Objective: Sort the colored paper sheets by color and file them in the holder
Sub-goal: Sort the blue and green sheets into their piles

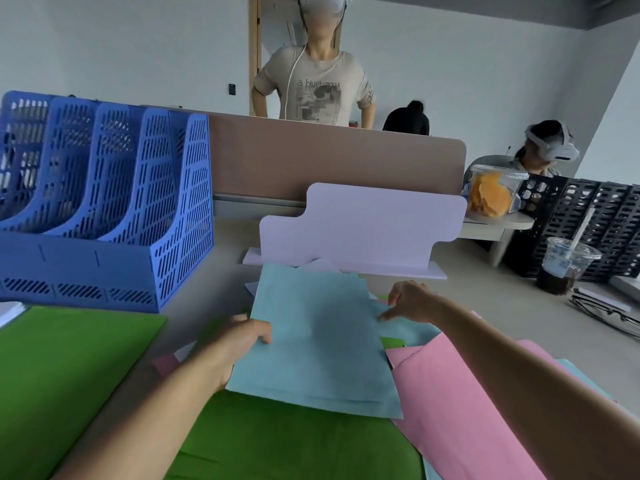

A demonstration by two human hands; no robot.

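My left hand (239, 344) grips the left edge of a small stack of light blue sheets (318, 341), lifted above the paper pile. My right hand (408, 301) hovers at the stack's right edge with fingers loosely curled and the index finger touching paper there. A green sheet (294, 441) lies under the blue stack, and pink sheets (460, 403) spread to the right. Another green stack (65, 368) lies on the left of the table. The blue slotted file holder (104, 202) stands at the back left.
A white stand (360, 230) sits behind the pile, before a beige divider (311, 157). An iced drink cup (564, 265), a black crate (602, 223) and glasses (606, 310) are at the right. People stand and sit beyond the divider.
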